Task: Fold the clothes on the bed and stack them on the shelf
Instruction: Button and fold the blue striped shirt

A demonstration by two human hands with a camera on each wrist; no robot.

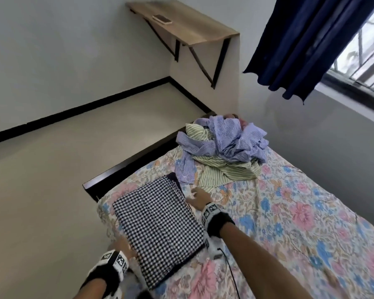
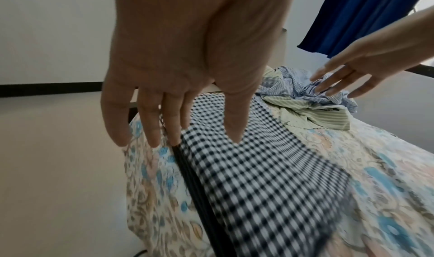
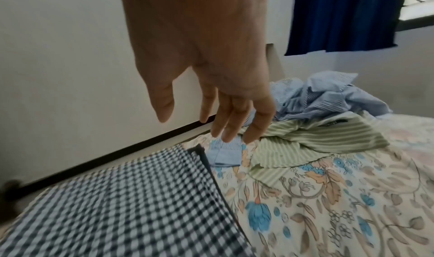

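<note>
Both my forearms reach forward and down, each wrist wrapped in a black strap carrying a block of black-and-white markers. My left hand (image 1: 123, 244) is spread flat, palm down, its fingers (image 2: 152, 129) straight and slightly apart, thumb extended. My right hand (image 1: 198, 198) reaches farther ahead, fingers (image 3: 231, 123) straight and loosely together, pointing downward, thumb held apart. Neither hand grips anything.
</note>
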